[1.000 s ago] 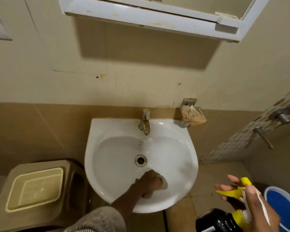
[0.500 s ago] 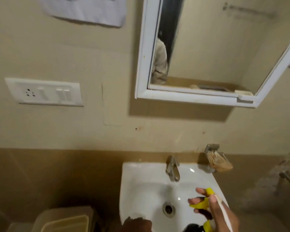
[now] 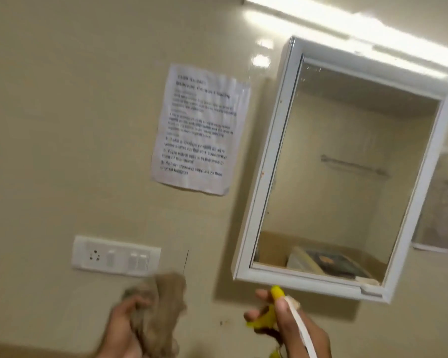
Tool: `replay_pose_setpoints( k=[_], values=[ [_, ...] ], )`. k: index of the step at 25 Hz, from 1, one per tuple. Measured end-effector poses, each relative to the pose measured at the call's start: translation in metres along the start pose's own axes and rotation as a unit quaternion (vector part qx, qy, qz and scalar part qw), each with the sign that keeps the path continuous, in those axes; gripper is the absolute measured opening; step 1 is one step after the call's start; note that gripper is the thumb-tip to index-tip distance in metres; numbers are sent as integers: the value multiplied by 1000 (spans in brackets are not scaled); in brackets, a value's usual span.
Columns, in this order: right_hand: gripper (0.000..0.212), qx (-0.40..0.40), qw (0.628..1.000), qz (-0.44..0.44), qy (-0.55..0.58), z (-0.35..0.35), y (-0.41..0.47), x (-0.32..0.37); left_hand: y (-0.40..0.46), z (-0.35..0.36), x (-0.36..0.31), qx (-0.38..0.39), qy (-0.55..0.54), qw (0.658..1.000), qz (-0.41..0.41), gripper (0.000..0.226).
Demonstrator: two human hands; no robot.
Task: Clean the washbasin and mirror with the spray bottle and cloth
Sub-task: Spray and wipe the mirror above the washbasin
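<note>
A white-framed mirror [image 3: 347,177] hangs on the beige wall at the right, tilted in my view. My left hand [image 3: 119,332] is raised at the bottom centre, closed around a crumpled brown cloth [image 3: 161,306]. My right hand [image 3: 295,329] grips the spray bottle [image 3: 267,316] by its yellow trigger head, just below the mirror's lower left corner, with the nozzle toward the wall. The bottle's body is out of frame. The washbasin is out of view.
A printed paper notice [image 3: 199,130] is stuck on the wall left of the mirror. A white switch and socket plate [image 3: 117,255] sits just above the cloth. A lit tube light [image 3: 347,29] runs above the mirror.
My view has swung up from the washbasin to the mirror. My left hand lifted the cloth out of the basin to wall height. My right hand rose with the spray bottle.
</note>
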State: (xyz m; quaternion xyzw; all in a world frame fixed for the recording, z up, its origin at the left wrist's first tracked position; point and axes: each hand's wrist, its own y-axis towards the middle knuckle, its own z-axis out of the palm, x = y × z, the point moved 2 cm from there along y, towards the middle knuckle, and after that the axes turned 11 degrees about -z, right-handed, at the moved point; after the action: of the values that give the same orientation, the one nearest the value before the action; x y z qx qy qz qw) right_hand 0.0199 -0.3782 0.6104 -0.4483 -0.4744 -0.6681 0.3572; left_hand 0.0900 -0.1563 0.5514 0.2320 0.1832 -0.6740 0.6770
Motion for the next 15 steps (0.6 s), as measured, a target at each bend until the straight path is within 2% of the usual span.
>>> replay_pose_setpoints(
  k=[2, 4, 7, 9, 12, 15],
  values=[
    [40, 0, 987, -153, -49, 20, 12, 49, 9, 43, -43, 66, 8, 996, 54, 27],
    [38, -3, 949, -303, -89, 30, 25, 100, 27, 128, -95, 128, 73, 979, 144, 17],
    [37, -31, 895, -432, -103, 47, 43, 163, 62, 235, -140, 132, 123, 956, 230, 36],
    [36, -53, 880, -460, -108, 56, 58, 193, 72, 296, -155, 144, 163, 929, 299, 39],
    [38, -68, 873, -469, -112, 60, 76, 204, 82, 356, -153, 200, 302, 845, 393, 33],
    [38, -76, 874, -461, -131, 57, 81, 194, 91, 372, -138, 163, 455, 732, 480, 55]
  ],
)
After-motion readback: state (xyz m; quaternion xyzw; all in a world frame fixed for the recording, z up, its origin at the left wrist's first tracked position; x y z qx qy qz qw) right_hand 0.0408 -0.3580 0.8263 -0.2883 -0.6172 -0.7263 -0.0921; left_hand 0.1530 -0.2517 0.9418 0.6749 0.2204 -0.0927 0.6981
